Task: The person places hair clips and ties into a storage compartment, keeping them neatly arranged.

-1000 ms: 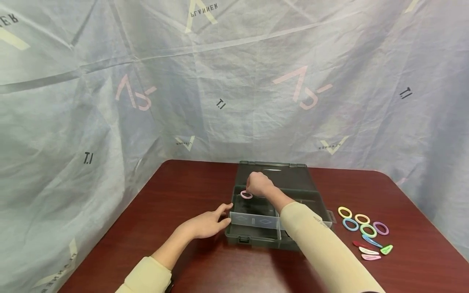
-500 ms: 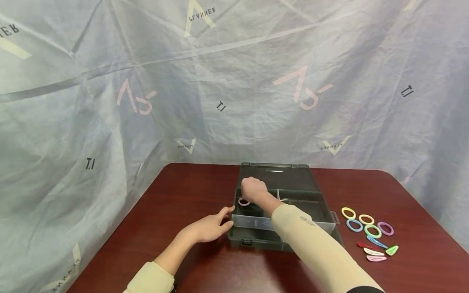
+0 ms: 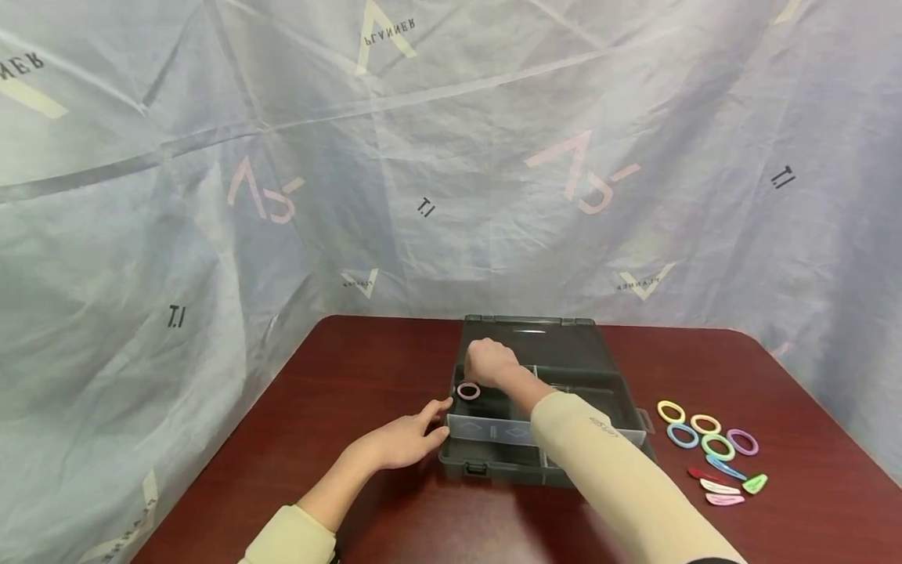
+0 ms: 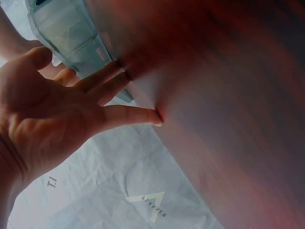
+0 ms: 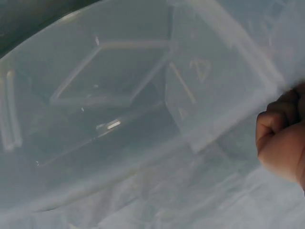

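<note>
A dark see-through organizer box [image 3: 493, 470] lies with its lid [image 3: 528, 345] folded back, a clear tray [image 3: 595, 432] in its upper part. Over the tray's left compartment, my right hand [image 3: 491, 363] is curled, knuckles up, with a small pink hair tie [image 3: 468, 391] at its fingers. The fingertips are hidden beneath the hand; in the right wrist view only the curled right hand [image 5: 281, 138] shows beside the clear plastic. At the box's left side my left hand [image 3: 405, 441] has its fingers extended, tips right at the wall; the left wrist view shows the fingers [image 4: 126, 114] spread.
Right of the box lie several hair ties in yellow [image 3: 671, 412], orange, blue, green and purple [image 3: 743, 442]. In front of them are several snap hair clips, including a green one [image 3: 755, 483] and a pink one [image 3: 724, 499]. A grey curtain [image 3: 451, 157] hangs behind the table.
My right hand has moved slightly left and lower over the left compartment, bringing the pink hair tie nearer the tray's left wall. My left hand stays at the box's side.
</note>
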{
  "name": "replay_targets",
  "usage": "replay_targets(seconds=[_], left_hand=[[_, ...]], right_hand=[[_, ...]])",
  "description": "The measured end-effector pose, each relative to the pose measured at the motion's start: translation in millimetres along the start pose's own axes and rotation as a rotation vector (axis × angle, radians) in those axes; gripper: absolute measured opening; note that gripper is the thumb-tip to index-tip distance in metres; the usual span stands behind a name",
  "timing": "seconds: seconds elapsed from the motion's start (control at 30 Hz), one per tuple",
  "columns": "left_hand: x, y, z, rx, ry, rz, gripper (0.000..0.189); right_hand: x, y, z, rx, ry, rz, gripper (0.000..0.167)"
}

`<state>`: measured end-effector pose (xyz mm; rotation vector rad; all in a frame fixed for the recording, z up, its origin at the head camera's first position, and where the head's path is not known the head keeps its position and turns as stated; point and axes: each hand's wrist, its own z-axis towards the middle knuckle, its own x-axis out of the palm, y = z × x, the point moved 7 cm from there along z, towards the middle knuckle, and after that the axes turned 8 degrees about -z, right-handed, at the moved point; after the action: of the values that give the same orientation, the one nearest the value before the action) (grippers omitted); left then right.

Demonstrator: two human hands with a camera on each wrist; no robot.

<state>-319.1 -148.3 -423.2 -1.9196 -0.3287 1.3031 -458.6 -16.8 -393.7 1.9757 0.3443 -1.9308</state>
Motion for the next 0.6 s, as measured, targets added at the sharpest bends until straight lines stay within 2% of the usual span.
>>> replay_targets(seconds=[0.1,0.2,0.3,0.4,0.47,0.6], left_hand=[[0.9,-1.6,0.7,-0.005,0.003,-0.006,0.062],[-2.1,-3.1,-2.0,-0.005,-0.020,0.001,0.061],[-5.1,-4.9,-3.3,-0.001,-0.036,0.018,0.060],[-9.4,-7.8,-2.3,-0.004,-0.048,0.045,0.060],[-10.3,-9.9,-1.2,-0.006,-0.053,0.055,0.060],[-4.7,-11.1,-2.3,-0.012,-0.056,0.048,0.060]], right_hand=[[-19.6,-12.0,-5.6,-0.028,-0.037,0.072,0.008],[-49.2,-26.4,-11.9,-0.076,-0.092,0.162,0.009],[-76.9,-55.9,-24.3,-0.101,-0.144,0.282,0.012],[-96.6,-104.0,-42.6,-0.051,-0.184,0.363,0.015],[-101.7,-141.0,-58.5,-0.019,-0.194,0.369,0.017],[-84.1,-213.1,-96.7,0.066,-0.120,0.366,0.021]])
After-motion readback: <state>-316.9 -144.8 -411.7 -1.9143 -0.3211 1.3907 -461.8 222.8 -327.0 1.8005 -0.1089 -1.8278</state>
